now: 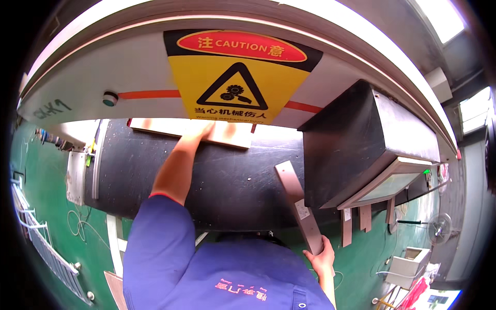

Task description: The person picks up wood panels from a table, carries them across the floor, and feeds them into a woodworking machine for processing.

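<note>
hands are far apart. left hand [199, 132] lies flat on a pale board [227, 133], fingers spread open, pushing down on it. board sits on the black belt [227, 181], just under the yellow sign [235, 77]. right hand [321, 258] is wrapped tight around the low end of a long grey strip [299, 206]. strip leans up from that hand, beside the black box [351, 144].

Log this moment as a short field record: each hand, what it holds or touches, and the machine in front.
left hand: stretched forward, flat on a pale wooden board under the machine's housing
right hand: gripping the near end of a long grey strip, angled up and away
machine bed: black, flat
warning sign: yellow, on the curved white housing
black box: right of the strip
floor: green
</note>
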Demonstrator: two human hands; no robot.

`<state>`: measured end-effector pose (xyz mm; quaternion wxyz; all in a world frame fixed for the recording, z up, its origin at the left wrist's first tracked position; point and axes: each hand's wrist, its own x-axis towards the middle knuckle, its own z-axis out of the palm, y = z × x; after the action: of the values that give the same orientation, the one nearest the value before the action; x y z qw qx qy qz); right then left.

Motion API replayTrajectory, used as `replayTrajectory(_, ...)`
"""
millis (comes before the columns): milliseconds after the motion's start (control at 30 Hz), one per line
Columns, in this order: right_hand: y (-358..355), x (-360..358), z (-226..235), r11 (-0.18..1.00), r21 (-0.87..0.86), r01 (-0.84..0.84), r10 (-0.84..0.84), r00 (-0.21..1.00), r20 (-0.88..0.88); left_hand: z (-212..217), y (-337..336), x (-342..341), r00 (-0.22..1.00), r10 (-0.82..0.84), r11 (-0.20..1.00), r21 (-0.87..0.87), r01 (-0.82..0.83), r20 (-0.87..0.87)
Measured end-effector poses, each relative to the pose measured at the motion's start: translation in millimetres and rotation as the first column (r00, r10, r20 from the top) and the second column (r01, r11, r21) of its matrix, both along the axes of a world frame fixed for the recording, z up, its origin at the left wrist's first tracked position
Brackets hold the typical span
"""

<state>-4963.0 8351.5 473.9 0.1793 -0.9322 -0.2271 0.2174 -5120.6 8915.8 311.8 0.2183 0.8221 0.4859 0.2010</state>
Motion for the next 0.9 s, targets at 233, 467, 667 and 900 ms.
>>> replayTrajectory(233,12,36,-20,0.997,0.068,-0.047,0.045,0.999,0.025,34,-121,-56,0.985,-0.080,0.984,0.145,0.103,-0.156)
replayTrajectory(467,39,49,-61,0.943,0.186,-0.275,0.250,0.957,0.146,41,-203,-113,0.983,0.002,0.975,0.219,0.038,-0.181)
replayTrajectory(667,103,25,-79,0.882,0.108,-0.460,0.443,0.885,0.144,9,-248,-95,0.915,0.285,0.873,0.472,-0.125,-0.286)
replayTrajectory(900,160,-16,-96,0.739,0.007,-0.674,0.650,0.715,0.258,10,-292,-53,0.958,0.123,0.978,0.198,-0.072,-0.261)
